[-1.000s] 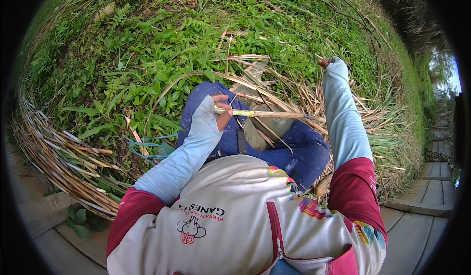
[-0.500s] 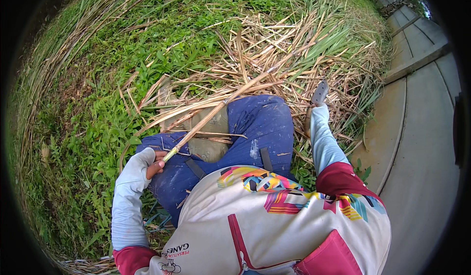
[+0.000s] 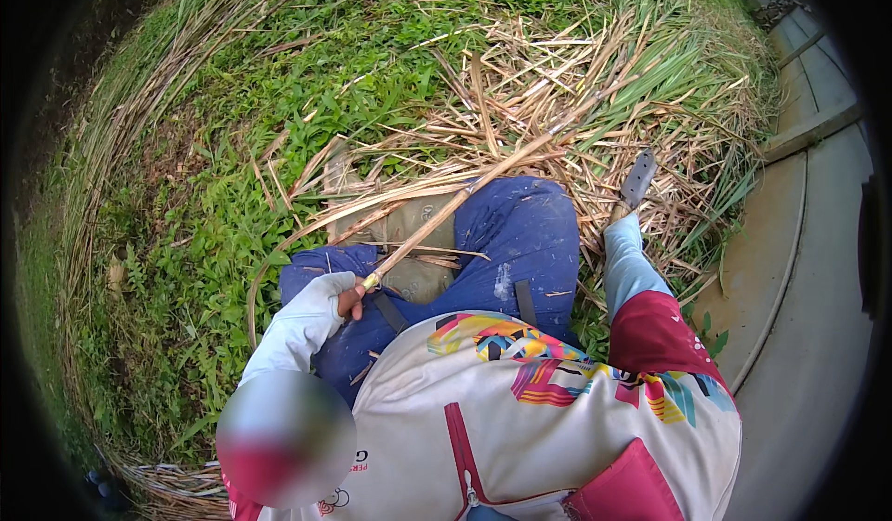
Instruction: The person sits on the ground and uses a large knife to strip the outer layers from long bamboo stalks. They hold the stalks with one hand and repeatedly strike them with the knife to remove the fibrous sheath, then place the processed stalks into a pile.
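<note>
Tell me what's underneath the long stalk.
Beneath the long stalk, parts of the blue trousers, olive footwear and dry leaves show on either side. The strip directly behind it is covered, so whatever lies there cannot be seen.

The stalk [image 3: 478, 185] spans over the trousers [image 3: 534, 233] and leaf pile [image 3: 530, 84], plants [image 3: 214, 307] lying left, paving [image 3: 808, 335] right.

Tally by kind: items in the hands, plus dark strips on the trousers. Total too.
Long tan plant stalk, in left hand: 1
Flat grey metal-looking blade, in right hand: 1
Dark grey straight strips on blue cloth trousers: 2
Total: 4
</note>
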`<act>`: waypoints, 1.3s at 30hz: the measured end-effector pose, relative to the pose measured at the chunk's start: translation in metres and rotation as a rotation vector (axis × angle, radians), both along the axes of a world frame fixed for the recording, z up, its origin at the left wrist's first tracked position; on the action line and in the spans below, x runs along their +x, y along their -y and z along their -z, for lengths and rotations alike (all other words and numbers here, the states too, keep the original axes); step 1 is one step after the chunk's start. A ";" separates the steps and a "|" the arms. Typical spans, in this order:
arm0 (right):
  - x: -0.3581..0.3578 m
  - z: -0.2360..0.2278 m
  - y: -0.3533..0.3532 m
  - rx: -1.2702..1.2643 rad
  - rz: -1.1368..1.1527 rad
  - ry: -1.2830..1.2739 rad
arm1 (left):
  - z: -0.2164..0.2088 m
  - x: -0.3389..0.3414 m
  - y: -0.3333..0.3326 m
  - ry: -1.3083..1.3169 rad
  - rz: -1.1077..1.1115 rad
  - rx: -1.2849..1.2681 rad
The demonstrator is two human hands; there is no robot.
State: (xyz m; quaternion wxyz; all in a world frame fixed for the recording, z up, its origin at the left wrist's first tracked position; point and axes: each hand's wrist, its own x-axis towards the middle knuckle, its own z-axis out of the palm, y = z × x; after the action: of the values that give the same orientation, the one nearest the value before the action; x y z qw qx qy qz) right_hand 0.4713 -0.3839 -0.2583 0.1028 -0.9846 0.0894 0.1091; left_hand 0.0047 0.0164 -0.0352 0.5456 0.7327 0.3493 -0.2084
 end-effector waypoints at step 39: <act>-0.135 -0.205 -0.070 0.234 -0.796 0.035 | 0.009 0.088 0.046 0.451 -0.030 0.035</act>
State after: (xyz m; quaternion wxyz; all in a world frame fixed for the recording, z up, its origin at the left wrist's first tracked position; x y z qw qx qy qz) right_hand 0.3364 -0.3138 -0.0533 0.1654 -0.9257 -0.3132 0.1332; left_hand 0.0922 -0.0294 -0.0443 0.6002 0.7648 0.2328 -0.0251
